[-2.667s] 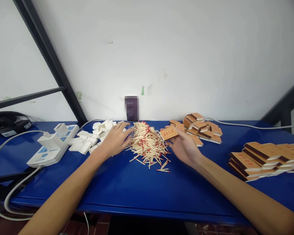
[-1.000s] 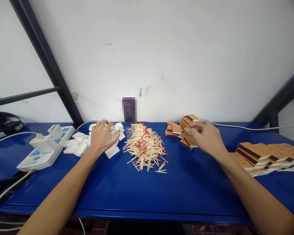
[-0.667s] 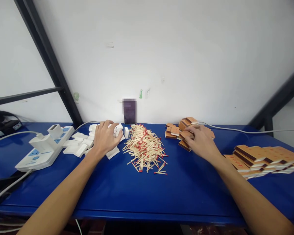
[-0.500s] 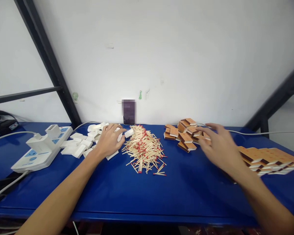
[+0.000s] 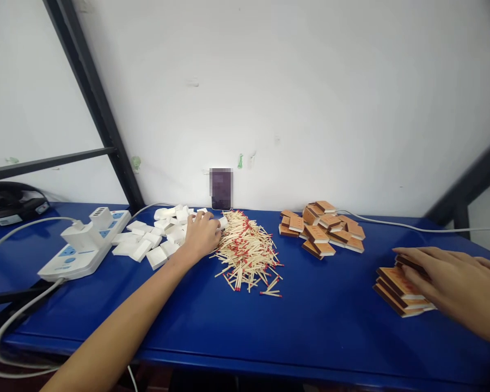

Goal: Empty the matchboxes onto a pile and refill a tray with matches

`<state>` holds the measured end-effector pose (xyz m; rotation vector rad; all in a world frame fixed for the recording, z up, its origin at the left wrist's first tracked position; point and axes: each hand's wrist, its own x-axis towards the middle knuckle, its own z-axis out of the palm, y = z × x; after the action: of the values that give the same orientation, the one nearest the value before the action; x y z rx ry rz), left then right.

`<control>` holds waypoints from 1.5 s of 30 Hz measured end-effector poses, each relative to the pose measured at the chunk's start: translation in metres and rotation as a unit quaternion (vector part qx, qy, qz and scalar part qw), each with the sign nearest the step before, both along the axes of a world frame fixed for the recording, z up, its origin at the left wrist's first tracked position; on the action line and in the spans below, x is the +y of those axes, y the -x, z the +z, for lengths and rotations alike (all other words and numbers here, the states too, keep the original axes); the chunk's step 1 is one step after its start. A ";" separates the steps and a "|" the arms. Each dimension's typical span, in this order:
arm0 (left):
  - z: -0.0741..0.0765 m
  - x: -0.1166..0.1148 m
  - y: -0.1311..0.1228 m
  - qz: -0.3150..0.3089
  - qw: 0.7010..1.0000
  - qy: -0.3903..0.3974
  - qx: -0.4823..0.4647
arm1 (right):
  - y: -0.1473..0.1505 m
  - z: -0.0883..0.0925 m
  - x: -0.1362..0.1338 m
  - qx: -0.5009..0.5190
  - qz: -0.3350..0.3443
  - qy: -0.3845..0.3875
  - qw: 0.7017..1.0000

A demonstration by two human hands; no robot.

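Observation:
My left hand [image 5: 204,234] is closed at the left edge of a heap of loose matches [image 5: 249,250] with red heads. A small white inner matchbox tray [image 5: 223,222] is at its fingertips, partly hidden by the hand. More white trays [image 5: 157,256] lie scattered left of it. On the right, my right hand [image 5: 453,283] grips an orange-brown matchbox [image 5: 410,263] between thumb and fingers, on top of a stack of matchboxes [image 5: 402,288]. The hand and forearm cover much of that stack.
A loose pile of matchboxes [image 5: 318,231] lies right of the matches. A phone [image 5: 221,190] leans on the wall. At the left are a power strip [image 5: 81,256] with plugs and black headphones [image 5: 12,204]. A white cable [image 5: 392,222] runs along the back of the blue table [image 5: 269,332].
My right hand has moved right and down, from beside the loose matchbox pile onto the stack. My left hand's fingers have drawn together at the white tray. The view has shifted slightly.

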<state>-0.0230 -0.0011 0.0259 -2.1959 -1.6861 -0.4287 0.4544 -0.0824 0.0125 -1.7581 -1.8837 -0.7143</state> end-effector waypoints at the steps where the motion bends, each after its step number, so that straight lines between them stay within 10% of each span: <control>1: -0.001 0.001 -0.002 0.003 1.000 -0.004 0.002 | 0.000 -0.001 0.002 -0.034 0.013 0.015 0.999; 9: 0.022 -0.014 0.012 -0.029 0.997 -0.063 -0.024 | 0.050 0.029 0.005 -0.055 0.010 -0.033 0.998; 15: 0.044 -0.050 0.062 0.039 0.997 -0.057 0.016 | 0.126 0.042 0.017 0.130 0.182 -0.044 0.974; 20: 0.036 -0.053 0.074 0.057 0.996 -0.071 -0.009 | 0.183 0.028 0.043 0.455 0.314 0.096 0.828; 24: 0.043 -0.046 0.030 -0.054 0.989 -0.099 -0.100 | 0.220 0.018 0.059 0.636 0.364 0.130 0.667; 31: 0.035 -0.039 -0.032 -0.198 0.960 -0.086 -0.176 | 0.247 0.014 0.052 0.772 0.334 0.194 0.504; 45: 0.003 -0.047 -0.053 -0.206 0.954 -0.112 -0.185 | 0.249 0.012 0.044 0.805 0.330 0.217 0.442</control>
<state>0.0297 -0.0486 0.0287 -2.3915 -1.2408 -1.1432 0.2056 -0.0384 0.0242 -0.7323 -0.8892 1.4492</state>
